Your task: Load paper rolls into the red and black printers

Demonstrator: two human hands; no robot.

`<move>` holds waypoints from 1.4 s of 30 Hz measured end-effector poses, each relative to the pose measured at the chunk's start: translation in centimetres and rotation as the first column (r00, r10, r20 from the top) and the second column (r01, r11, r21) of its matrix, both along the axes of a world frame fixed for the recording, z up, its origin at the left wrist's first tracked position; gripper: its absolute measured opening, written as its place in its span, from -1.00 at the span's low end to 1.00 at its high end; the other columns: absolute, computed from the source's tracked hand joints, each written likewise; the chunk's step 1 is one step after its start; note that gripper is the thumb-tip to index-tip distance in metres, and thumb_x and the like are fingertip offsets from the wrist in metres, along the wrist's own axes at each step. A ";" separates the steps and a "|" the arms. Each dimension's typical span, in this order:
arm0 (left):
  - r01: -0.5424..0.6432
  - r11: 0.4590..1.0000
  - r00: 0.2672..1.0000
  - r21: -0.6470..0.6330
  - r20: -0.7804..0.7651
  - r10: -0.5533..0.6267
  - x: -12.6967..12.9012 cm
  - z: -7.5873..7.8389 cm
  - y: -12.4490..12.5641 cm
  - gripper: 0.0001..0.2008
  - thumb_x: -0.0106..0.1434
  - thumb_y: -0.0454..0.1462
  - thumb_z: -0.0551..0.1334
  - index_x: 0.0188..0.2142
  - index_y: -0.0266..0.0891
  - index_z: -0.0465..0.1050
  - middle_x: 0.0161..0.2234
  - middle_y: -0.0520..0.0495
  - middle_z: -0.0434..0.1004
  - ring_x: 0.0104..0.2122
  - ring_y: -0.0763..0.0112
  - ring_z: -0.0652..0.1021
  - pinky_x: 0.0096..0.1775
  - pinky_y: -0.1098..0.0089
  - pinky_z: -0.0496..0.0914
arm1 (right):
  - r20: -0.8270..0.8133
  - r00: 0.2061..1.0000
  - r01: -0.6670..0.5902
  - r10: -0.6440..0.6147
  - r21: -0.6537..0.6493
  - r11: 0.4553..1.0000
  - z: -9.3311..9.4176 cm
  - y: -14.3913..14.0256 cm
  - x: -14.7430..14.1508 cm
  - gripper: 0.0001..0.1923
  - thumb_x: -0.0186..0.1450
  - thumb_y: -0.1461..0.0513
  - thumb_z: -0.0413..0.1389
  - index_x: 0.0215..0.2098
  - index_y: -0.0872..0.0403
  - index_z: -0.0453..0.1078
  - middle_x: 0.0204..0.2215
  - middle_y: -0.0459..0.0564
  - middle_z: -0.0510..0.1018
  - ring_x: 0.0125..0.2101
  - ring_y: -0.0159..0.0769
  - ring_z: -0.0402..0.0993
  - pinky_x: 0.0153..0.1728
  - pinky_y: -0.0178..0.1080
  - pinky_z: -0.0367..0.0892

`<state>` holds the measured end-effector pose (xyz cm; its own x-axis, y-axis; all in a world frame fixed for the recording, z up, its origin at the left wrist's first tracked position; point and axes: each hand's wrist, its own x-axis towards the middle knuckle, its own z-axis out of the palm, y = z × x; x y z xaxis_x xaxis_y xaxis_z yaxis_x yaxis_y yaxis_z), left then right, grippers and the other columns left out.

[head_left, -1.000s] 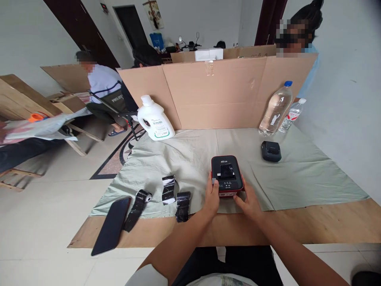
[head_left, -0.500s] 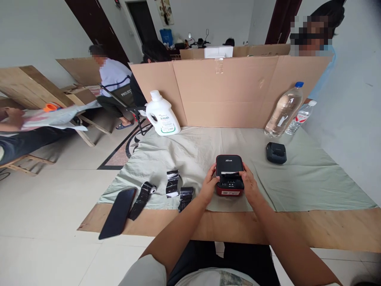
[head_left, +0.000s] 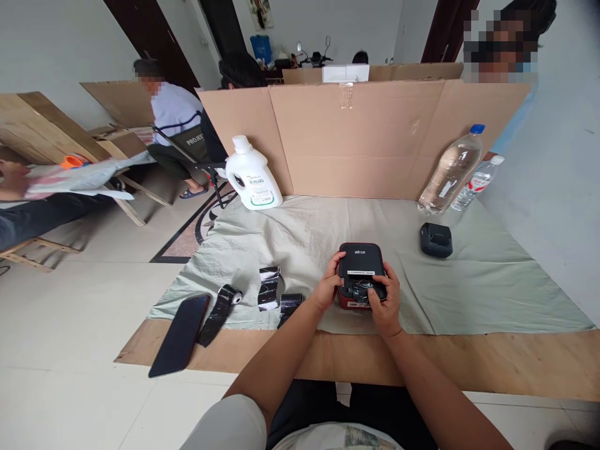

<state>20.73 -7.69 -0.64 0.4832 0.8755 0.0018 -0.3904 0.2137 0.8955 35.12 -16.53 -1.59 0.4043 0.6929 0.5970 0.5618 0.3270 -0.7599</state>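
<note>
Presently half-curled left hand gripping boxy black-and-red device; half-curled right hand, grip unclear, touching glossy dark film at device's front.

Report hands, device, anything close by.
Left hand on device, left side. Right hand at its front right. Phone, three black rolls lie to its left.

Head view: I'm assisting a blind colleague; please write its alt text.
Left hand and right hand hold a boxy black-and-red device at a cloth-covered table. Three black rolls and a phone lie to its left; a white jug stands farther back.
</note>
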 end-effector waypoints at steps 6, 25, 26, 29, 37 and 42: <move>0.043 0.998 0.999 0.054 -0.023 -0.042 -0.3 -0.6 0.4 -0.13 -0.13 -0.37 0.15 0.25 -0.02 0.14 0.20 0.02 0.27 0.18 0.10 0.29 0.16 0.15 0.18 | -0.036 0.999 -0.003 0.003 0.003 1.000 0.0 -0.1 -0.3 -0.68 0.27 0.14 0.04 -0.02 0.01 0.29 0.23 0.13 0.19 0.22 -0.03 0.14 0.19 0.15 0.09; -0.157 0.866 0.813 0.476 -0.436 0.387 0.7 3.2 2.1 -0.72 -0.03 -0.39 0.26 -0.29 -0.11 0.57 -0.12 -0.10 0.46 0.07 0.02 0.32 0.23 0.07 0.01 | -0.052 0.990 -0.129 0.133 0.077 0.989 -1.3 0.1 1.0 -0.53 0.38 -0.06 -0.22 0.06 -0.01 0.26 0.16 0.11 0.30 0.14 -0.07 0.25 0.14 0.12 0.16; -0.115 0.852 0.796 0.511 -0.466 0.387 1.2 3.4 2.5 -0.79 0.00 -0.36 0.27 -0.34 -0.11 0.57 -0.20 -0.11 0.49 0.03 0.01 0.34 0.23 0.05 -0.01 | -0.050 0.990 -0.129 0.134 0.086 0.988 -1.4 0.2 1.0 -0.55 0.38 -0.04 -0.21 0.05 -0.01 0.26 0.15 0.10 0.30 0.14 -0.08 0.25 0.14 0.11 0.16; 0.063 0.837 0.779 0.544 -0.551 0.299 2.8 3.5 3.9 -0.90 -0.04 -0.31 0.36 -0.46 -0.08 0.57 -0.40 -0.09 0.53 -0.02 -0.04 0.38 0.23 0.01 -0.11 | -0.039 0.991 -0.124 0.127 0.082 0.989 -1.6 0.2 1.1 -0.58 0.39 0.00 -0.20 0.06 -0.02 0.26 0.15 0.09 0.31 0.13 -0.10 0.26 0.14 0.11 0.17; 0.089 0.850 0.779 0.519 -0.567 0.265 6.5 1.9 6.0 -0.53 -0.25 -0.30 0.50 -0.87 -0.16 0.16 -0.66 -0.18 0.37 0.11 -0.28 0.27 0.21 -0.03 -0.31 | -0.008 0.991 -0.129 0.131 0.090 0.987 -1.4 0.2 1.3 -0.62 0.39 0.06 -0.18 0.06 0.00 0.27 0.14 0.09 0.33 0.12 -0.10 0.25 0.12 0.10 0.17; 0.373 0.770 0.493 0.517 -0.814 0.307 4.9 4.7 4.3 -0.83 -0.16 -0.28 0.44 -0.65 -0.20 0.46 -0.51 -0.16 0.50 0.01 -0.12 0.38 0.19 -0.01 -0.09 | -0.006 0.990 -0.138 0.139 0.103 0.985 -1.6 0.3 1.2 -0.61 0.39 0.05 -0.17 0.06 0.00 0.28 0.13 0.09 0.34 0.11 -0.10 0.27 0.11 0.12 0.19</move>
<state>25.66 -3.37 4.10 0.5664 0.8219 0.0601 0.5908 -0.4558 0.6657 36.36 -16.22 -3.24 0.3167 0.6785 0.6629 0.4962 0.4771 -0.7254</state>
